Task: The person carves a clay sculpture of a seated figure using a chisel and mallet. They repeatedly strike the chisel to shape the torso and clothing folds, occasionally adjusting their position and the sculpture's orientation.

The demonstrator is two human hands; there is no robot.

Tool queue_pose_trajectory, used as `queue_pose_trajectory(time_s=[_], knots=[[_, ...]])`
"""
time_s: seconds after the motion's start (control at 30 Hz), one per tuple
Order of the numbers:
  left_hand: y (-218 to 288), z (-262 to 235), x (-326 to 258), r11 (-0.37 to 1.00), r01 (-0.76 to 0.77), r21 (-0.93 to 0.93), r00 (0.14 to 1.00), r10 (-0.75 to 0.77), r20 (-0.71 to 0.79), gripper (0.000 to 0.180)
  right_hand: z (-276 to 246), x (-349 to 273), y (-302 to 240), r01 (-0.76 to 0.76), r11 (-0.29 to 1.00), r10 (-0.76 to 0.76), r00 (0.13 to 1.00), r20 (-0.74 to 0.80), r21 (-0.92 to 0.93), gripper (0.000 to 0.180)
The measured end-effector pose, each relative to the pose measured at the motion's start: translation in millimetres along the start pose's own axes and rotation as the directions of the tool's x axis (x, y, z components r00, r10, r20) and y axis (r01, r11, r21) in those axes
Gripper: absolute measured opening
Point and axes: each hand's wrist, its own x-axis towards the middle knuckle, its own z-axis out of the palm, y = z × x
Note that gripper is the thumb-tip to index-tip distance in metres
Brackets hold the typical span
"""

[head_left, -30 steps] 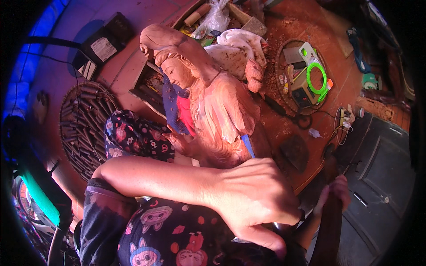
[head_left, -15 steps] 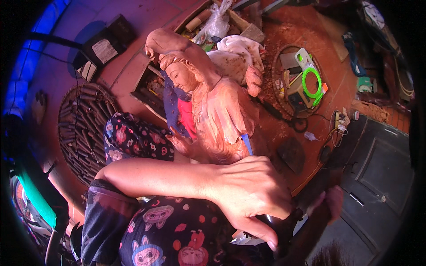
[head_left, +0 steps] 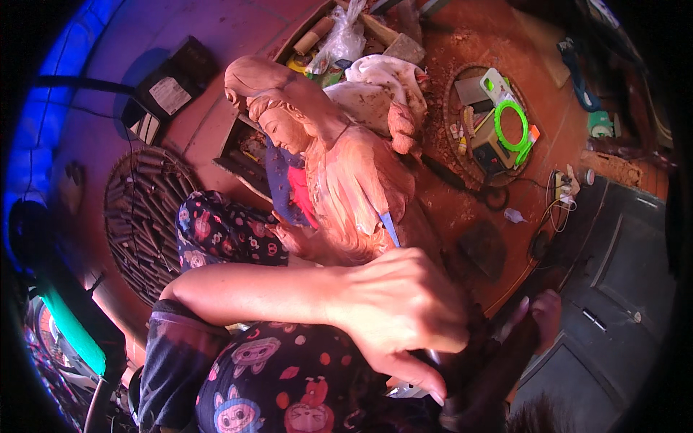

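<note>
A reddish carved wooden statue (head_left: 354, 166) of a robed figure with a tall headdress leans across the middle, in front of my lap. My left hand (head_left: 404, 303) is closed around a chisel, its forearm crossing from the left. Above my knuckles the chisel's flat bluish blade (head_left: 389, 229) rests against the robe's lower folds; the grip is mostly hidden by my fingers. In shadow at the lower right is my right hand (head_left: 543, 317), with curled fingers. Whatever it holds is too dark to make out.
Many carving tools lie in a round tray (head_left: 148, 224) at left. A wooden box (head_left: 242, 155) and white cloth (head_left: 382, 83) are behind the statue. A green ring (head_left: 511, 124) sits among items on a round mat. A dark cabinet door (head_left: 613, 289) stands at right.
The view has shifted slightly, so the statue appears a little further left. My left hand keeps its hold on the chisel, blade still at the robe. My right hand's fingers look more curled.
</note>
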Motion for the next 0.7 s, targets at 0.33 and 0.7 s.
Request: queue_pose_trajectory(time_s=[0.33, 0.7], knots=[[4.7, -4.1, 14.2, 0.949, -0.21, 0.234, 0.97, 0.172, 0.173, 0.048, 6.9, 0.0, 6.5, -0.06, 0.986, 0.054, 0.998, 0.042, 0.154, 0.024], [11.0, -11.0, 18.4, 0.981, 0.129, -0.144, 0.924, -0.066, 0.377, 0.04, 13.3, -10.4, 12.1, -0.141, 0.954, 0.132, 0.99, 0.053, 0.263, 0.022]])
